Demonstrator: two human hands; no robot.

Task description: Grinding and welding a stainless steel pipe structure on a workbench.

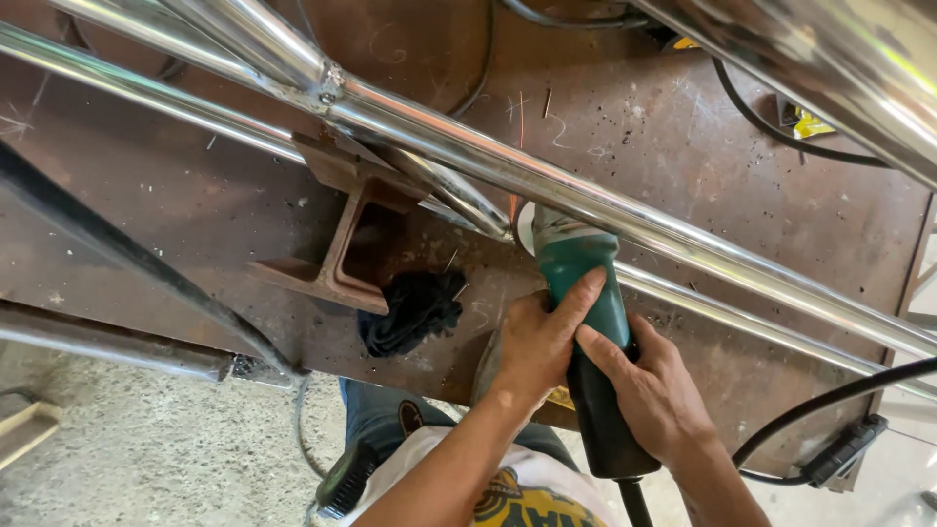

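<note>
Rusty brown steel makes up the workbench (195,205), whose near edge runs along the lower left of the frame above the concrete floor (146,439), and whose right edge drops away at far right. Polished steel tubes (547,185) cross the bench diagonally from upper left to lower right, leaving only a narrow strip of bare plate below them at centre. In that strip sits the green and black angle grinder (581,322), its head tucked just under the lower tube. Both hands are wrapped closed around its body: the left hand (532,342) grips the green front part with a finger laid up along it, the right hand (649,385) clasps the black rear handle. A rusty channel offcut (337,239) and a black rag (415,310) lie just left of the hands.
</note>
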